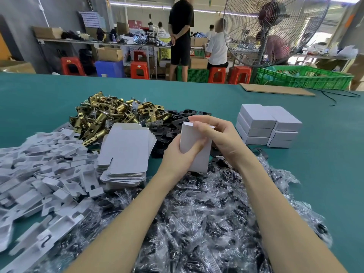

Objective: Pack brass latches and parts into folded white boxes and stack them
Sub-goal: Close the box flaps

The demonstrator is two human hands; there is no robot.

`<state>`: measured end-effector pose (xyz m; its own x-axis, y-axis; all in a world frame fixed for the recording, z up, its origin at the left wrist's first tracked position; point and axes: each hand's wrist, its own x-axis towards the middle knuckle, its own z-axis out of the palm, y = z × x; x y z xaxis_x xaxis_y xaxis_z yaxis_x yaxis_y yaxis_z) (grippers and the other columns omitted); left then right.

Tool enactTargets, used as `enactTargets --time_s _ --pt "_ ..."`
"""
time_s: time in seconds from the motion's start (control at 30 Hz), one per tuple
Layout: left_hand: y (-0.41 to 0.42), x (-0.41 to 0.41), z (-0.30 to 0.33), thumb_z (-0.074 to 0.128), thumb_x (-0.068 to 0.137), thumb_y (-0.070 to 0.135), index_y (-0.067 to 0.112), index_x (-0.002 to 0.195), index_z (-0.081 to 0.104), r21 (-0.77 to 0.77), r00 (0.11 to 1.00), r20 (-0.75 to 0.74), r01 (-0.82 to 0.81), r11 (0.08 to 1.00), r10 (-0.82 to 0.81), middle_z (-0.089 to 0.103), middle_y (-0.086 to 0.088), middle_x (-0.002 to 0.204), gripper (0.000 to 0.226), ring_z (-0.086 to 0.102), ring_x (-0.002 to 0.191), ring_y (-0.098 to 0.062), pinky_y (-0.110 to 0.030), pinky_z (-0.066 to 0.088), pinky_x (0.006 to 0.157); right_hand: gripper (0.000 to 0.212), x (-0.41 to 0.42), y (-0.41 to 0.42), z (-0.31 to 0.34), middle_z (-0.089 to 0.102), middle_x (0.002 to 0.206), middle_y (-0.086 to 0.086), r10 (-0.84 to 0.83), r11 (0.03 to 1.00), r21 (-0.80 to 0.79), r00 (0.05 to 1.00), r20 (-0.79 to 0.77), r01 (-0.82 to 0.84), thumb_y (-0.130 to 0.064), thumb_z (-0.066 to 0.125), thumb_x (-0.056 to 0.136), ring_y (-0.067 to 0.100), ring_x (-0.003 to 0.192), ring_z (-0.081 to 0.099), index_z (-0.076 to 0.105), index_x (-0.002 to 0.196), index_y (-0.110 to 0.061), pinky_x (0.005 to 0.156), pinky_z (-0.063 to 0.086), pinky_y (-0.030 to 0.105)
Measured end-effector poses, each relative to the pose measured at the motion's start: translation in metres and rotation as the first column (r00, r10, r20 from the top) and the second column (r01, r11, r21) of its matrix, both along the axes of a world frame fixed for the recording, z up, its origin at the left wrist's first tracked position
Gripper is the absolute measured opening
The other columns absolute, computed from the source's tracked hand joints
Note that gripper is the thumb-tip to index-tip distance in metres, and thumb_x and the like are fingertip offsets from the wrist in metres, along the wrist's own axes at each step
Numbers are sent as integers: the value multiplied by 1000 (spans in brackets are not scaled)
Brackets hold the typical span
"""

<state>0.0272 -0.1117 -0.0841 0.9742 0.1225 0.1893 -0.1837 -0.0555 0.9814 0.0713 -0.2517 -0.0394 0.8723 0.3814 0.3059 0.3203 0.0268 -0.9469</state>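
Observation:
I hold a white box (197, 150) upright above the table's middle. My left hand (177, 156) grips its lower body, thumb across the front. My right hand (218, 134) curls over the top end, fingers on the top flap. A heap of brass latches (110, 115) lies behind at the left, with black plates (175, 123) beside it. A stack of flat white box blanks (126, 152) sits left of my hands. Closed white boxes (267, 127) are stacked at the right.
White card inserts (39, 170) are strewn over the left of the green table (325, 154). Clear bags of black parts (206, 213) pile up in front under my arms. A cardboard sheet (275, 89), a big fan (275, 30) and people at benches are beyond.

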Motion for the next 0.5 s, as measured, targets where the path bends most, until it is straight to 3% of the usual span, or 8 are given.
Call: enactTargets --time_s 0.23,0.5 --pt "0 0 -2 73 81 63 36 108 66 11 1000 1 29 1000 -29 74 13 99 38 71 91 -5 -28 59 75 18 0 -4 0 77 111 -2 19 1000 -21 999 46 -19 -23 73 94 10 99 70 79 111 -22 79 56 22" --pt "0 0 -1 71 66 74 36 102 66 7 999 7 42 999 -42 74 15 95 52 72 89 -7 -29 60 75 19 -2 -5 2 78 108 -4 -19 1000 -8 998 63 19 -24 70 97 6 94 71 79 113 -23 72 54 18"
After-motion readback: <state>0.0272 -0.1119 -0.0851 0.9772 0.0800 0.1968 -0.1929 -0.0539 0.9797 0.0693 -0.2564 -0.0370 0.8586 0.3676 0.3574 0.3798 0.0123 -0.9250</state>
